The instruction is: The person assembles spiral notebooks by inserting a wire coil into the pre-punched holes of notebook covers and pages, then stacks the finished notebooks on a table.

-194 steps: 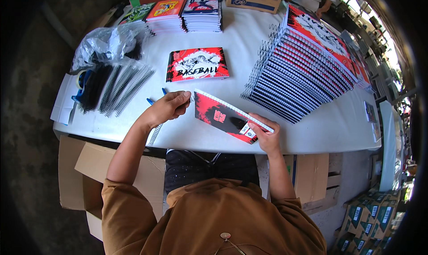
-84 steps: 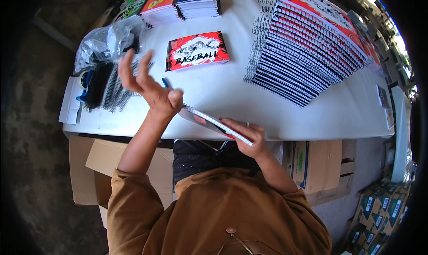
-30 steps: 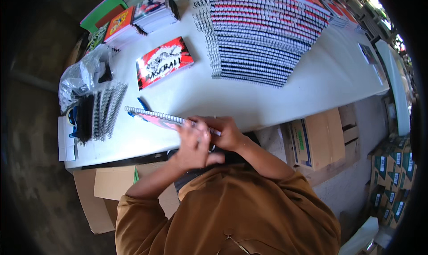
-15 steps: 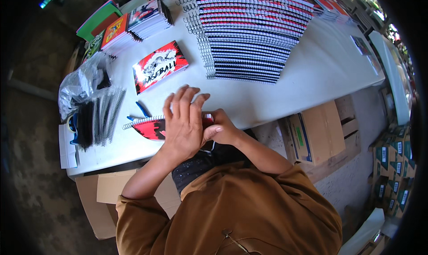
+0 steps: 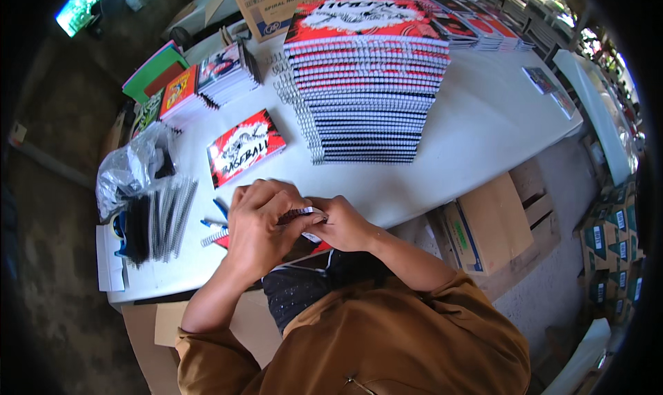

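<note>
At the table's near edge I have a red and black notebook (image 5: 316,245), mostly hidden under my hands. A wire coil (image 5: 213,237) sticks out past its left end. My left hand (image 5: 259,219) is curled over the notebook's bound edge, thumb and fingers pinched close to my right hand. My right hand (image 5: 349,224) grips the right part of that edge, its thumb toward my left thumb. Just left of my left hand lies a blue-handled tool (image 5: 219,208), partly covered; its kind is unclear. Beyond my hands sits a small stack of red, white and black notebooks (image 5: 245,146).
A tall stack of spiral notebooks (image 5: 366,98) stands on the white table (image 5: 476,139), coils jutting leftward. Loose coils (image 5: 169,215), a plastic bag (image 5: 135,164) and more notebooks (image 5: 221,74) occupy the left side. Cartons stand behind (image 5: 276,8) and at right below the table (image 5: 490,222).
My left hand, earlier raised with fingers spread, has curled down onto the notebook's edge beside my right hand. The view has tilted up, showing the tall stack's top and the carton behind.
</note>
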